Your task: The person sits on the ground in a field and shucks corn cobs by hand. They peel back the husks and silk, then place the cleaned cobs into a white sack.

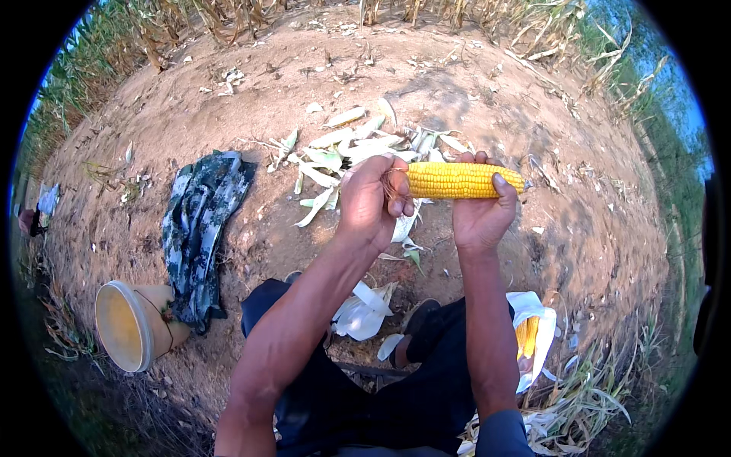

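Note:
A husked yellow ear of corn (442,180) lies level between my two hands. Around its tip end on the right, my right hand (485,214) is closed, the thumb along the near side. My left hand (374,194) is at the other end, its fingers pinching a tuft of brown corn silk (391,181). The left palm hides part of that end. Behind my hands, pale green corn husks (365,145) are heaped on the soil, with a partly husked ear (346,116) at the far edge.
On the left, a plastic bucket (123,325) lies tipped on its side, touching a camouflage cloth garment (200,228). A white sack (539,314) holding yellow ears (526,337) stands by my right leg. Loose husks (361,314) lie between my feet. Dry corn stalks (240,17) border the far side.

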A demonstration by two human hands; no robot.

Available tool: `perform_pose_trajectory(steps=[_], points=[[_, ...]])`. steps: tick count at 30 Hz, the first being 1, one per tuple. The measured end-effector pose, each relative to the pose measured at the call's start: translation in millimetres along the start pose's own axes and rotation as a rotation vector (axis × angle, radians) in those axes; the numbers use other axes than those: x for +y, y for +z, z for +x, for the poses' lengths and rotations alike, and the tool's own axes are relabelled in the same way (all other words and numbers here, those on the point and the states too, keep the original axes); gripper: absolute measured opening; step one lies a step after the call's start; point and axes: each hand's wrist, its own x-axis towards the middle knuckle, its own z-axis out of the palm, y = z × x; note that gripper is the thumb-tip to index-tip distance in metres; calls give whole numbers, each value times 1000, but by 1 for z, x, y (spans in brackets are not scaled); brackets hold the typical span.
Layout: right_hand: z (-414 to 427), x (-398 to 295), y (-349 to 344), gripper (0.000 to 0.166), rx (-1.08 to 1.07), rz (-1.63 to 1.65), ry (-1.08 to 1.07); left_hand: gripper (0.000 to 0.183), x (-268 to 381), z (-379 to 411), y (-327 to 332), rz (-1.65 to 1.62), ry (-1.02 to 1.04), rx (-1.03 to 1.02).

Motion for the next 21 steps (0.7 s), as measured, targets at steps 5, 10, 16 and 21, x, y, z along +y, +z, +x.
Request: perform_pose_trajectory(steps=[5, 10, 16, 21], points=[[16, -13, -18, 36, 177, 177, 37, 24, 46, 6, -20, 112, 263, 49], [23, -26, -21, 33, 205, 241, 18, 22, 65, 9, -34, 61, 335, 153], [31, -29, -36, 39, 164, 289, 78, 19, 65, 9, -39, 195, 197, 147], [26, -28, -28, 54, 241, 309, 140, 22, 24, -1, -19, 394, -93, -78]])
